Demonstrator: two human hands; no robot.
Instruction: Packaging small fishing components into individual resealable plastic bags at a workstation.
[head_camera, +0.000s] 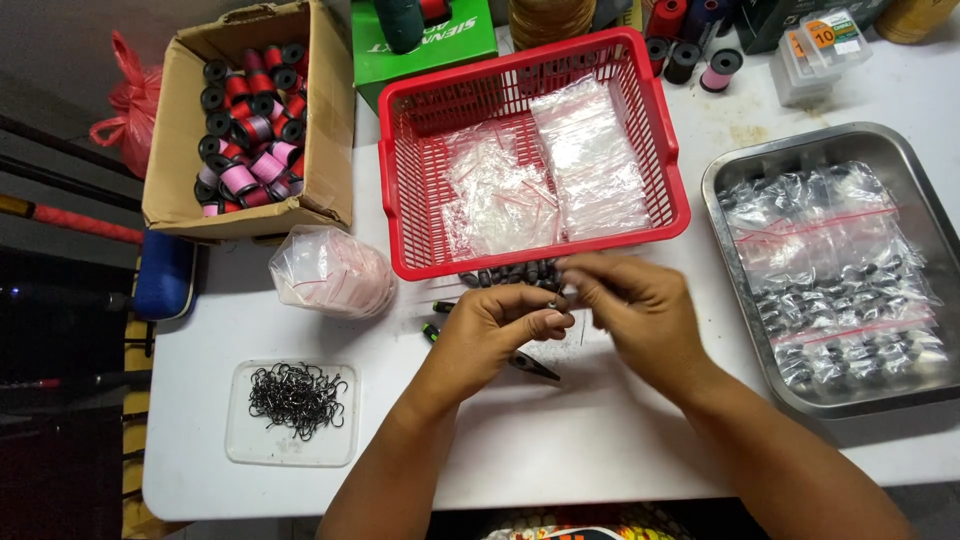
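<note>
My left hand (495, 330) and my right hand (635, 310) meet at the middle of the white table (560, 440), fingertips together. Both have curled fingers that pinch a small dark piece (566, 293), too small and blurred to identify. Just beyond my fingers, a row of dark lead-like weights (510, 274) lies against the front of the red plastic basket (400, 180). Dark pliers (535, 367) lie on the table under my left hand, with a green-handled tool (431, 331) beside them.
The basket holds clear zip bags (590, 160). At the right stands a metal tray (740, 170) of bagged dark weights. On the left are a clear lid with several black hooks (296, 399), a bag of small zip bags (332, 271), and a cardboard box (170, 150) of thread spools.
</note>
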